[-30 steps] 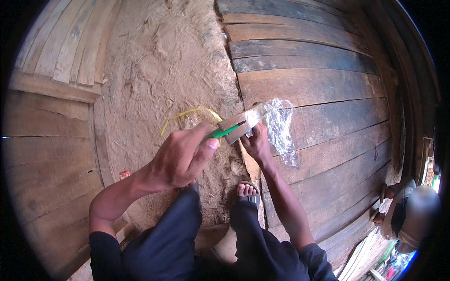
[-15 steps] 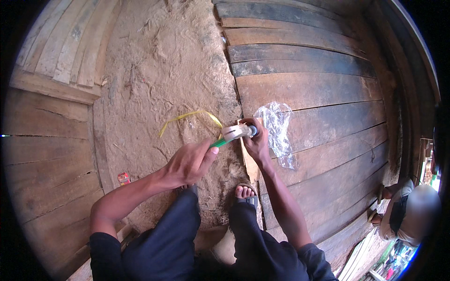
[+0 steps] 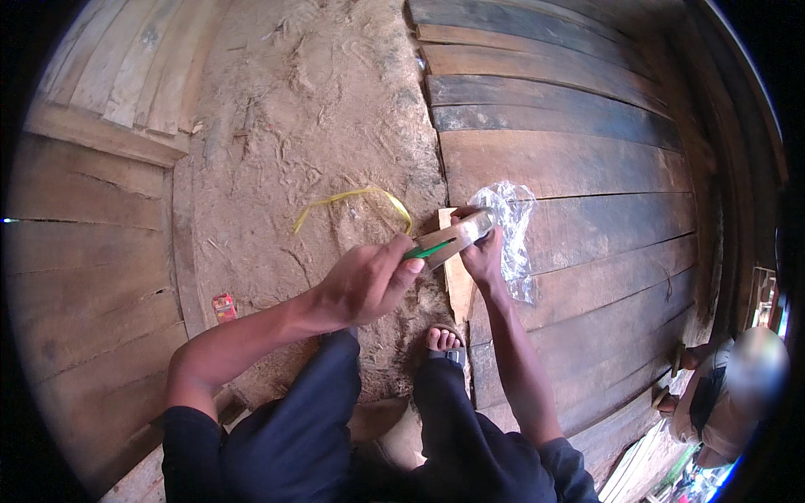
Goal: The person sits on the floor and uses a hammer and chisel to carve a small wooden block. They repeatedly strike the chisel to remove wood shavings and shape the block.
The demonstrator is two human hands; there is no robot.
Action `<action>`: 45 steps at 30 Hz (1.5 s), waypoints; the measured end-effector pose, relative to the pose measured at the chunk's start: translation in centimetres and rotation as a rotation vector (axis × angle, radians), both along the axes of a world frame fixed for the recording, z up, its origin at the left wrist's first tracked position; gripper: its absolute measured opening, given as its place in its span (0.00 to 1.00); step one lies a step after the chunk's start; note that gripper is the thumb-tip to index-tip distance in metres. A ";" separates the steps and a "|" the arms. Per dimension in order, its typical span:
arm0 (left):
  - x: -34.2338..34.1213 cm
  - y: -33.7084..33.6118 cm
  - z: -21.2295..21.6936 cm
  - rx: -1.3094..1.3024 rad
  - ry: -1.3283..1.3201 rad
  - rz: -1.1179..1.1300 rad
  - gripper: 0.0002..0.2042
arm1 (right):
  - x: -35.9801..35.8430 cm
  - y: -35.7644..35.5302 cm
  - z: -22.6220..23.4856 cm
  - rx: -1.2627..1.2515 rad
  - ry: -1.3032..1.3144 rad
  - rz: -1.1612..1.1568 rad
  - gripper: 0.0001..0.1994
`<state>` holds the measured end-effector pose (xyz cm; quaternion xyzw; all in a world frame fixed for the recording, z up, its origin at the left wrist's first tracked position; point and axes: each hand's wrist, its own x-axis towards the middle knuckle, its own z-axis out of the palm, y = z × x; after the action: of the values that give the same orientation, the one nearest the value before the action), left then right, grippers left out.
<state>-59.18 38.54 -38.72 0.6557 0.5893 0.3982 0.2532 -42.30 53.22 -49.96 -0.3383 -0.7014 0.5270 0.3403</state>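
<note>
My left hand (image 3: 365, 281) grips a green-handled tool (image 3: 429, 249) whose tip rests against a small pale wooden piece (image 3: 461, 236). My right hand (image 3: 484, 254) holds that wooden piece from the right side, just above a thin light board (image 3: 457, 281) lying at the edge of the planks. A crumpled clear plastic bag (image 3: 511, 226) lies under and beside my right hand on the wooden planks. A yellow strip (image 3: 352, 199) curves on the dirt ground just left of the piece.
Dirt ground (image 3: 310, 126) runs between wooden planks on the left (image 3: 84, 251) and right (image 3: 587, 168). A small red packet (image 3: 224, 307) lies on the dirt. My sandalled foot (image 3: 443, 342) is below the hands. Another person (image 3: 729, 394) sits at lower right.
Both hands with the tool and wooden piece have stayed over the plank edge, shifting slightly; the left hand has slid a little lower along the tool.
</note>
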 end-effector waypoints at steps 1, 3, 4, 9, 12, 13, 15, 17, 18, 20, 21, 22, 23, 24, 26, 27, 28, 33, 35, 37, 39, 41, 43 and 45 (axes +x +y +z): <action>-0.2 -0.2 -0.4 -0.025 0.099 -0.014 0.12 | -0.1 0.0 0.5 -0.014 -0.065 0.023 0.07; -0.2 -0.1 -0.6 -0.073 0.291 -0.049 0.13 | 0.2 0.2 1.6 -0.038 -0.201 0.060 0.06; -0.2 0.0 0.0 -0.112 0.243 -0.061 0.15 | 0.5 0.4 1.8 -0.050 -0.197 0.059 0.06; -0.7 -0.1 2.1 -0.240 -0.046 -0.006 0.16 | 1.4 0.6 1.2 -0.075 0.040 -0.006 0.04; -1.1 -0.3 2.3 -0.268 -0.110 0.021 0.18 | 2.0 0.5 2.9 -0.102 0.086 -0.047 0.03; -1.1 -0.4 2.4 -0.285 -0.140 0.031 0.18 | 2.1 0.6 3.6 -0.107 0.099 -0.062 0.03; -1.1 -0.6 2.4 -0.291 -0.171 0.055 0.19 | 2.1 0.7 4.9 -0.126 0.072 -0.055 0.04; -1.1 -0.8 2.0 -0.268 -0.171 0.082 0.20 | 1.4 0.2 5.6 -0.045 0.026 -0.016 0.06; -1.0 -0.8 2.0 -0.275 -0.165 0.083 0.20 | 1.3 0.0 5.1 -0.036 -0.003 -0.007 0.08; -0.9 -0.7 2.3 -0.290 -0.153 0.083 0.20 | 1.2 -0.2 4.5 -0.023 -0.103 0.069 0.07; -0.9 -0.7 2.4 -0.276 -0.150 0.081 0.20 | 1.1 -0.4 4.2 -0.013 -0.179 0.117 0.06; -1.0 -0.8 2.4 -0.262 -0.146 0.078 0.20 | 0.7 -1.0 3.4 -0.043 -0.084 0.162 0.07; -1.0 -1.0 2.4 -0.249 -0.142 0.075 0.20 | 0.8 -1.0 3.1 -0.011 -0.123 0.247 0.08; -1.0 -1.5 2.4 -0.261 -0.114 0.072 0.19 | 0.4 -1.4 3.0 -0.040 -0.073 0.289 0.08; -0.7 -2.2 1.6 -0.270 -0.066 0.046 0.19 | 0.5 -1.4 1.2 0.013 -0.016 0.338 0.06; -0.5 -2.8 1.3 -0.254 -0.044 0.023 0.18 | 0.1 -1.4 0.9 0.003 0.015 0.393 0.06; -0.4 -3.4 1.1 -0.237 -0.023 -0.001 0.18 | 0.2 -1.4 0.7 0.041 -0.061 0.410 0.09; -1.0 -4.5 0.9 -0.301 0.067 -0.076 0.16 | 0.4 -0.9 1.9 0.061 -0.226 0.592 0.17; -0.8 -4.8 0.5 -0.359 0.033 -0.028 0.15 | 0.6 -0.6 2.5 0.115 -0.306 0.658 0.20; -0.8 -4.9 0.4 -0.355 0.012 -0.004 0.17 | 0.4 -0.7 4.0 0.125 -0.320 0.676 0.23; -0.8 -4.8 0.6 -0.283 -0.008 -0.009 0.19 | 0.3 -0.9 3.2 0.203 -0.224 0.623 0.22; -1.0 -5.0 1.0 -0.262 0.073 -0.037 0.19 | 0.3 -1.4 3.2 0.108 -0.224 0.555 0.23; -1.0 -4.6 1.7 -0.251 0.063 -0.036 0.19 | 0.7 -3.2 1.8 0.054 -0.159 0.309 0.23; -0.8 -3.9 2.4 -0.258 -0.036 -0.004 0.19 | 0.9 -4.3 0.9 0.167 -0.096 0.156 0.23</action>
<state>-59.94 34.59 -36.28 0.6115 0.6299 0.3303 0.3468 -41.39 48.92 -49.05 -0.2780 -0.7827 0.4748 0.2912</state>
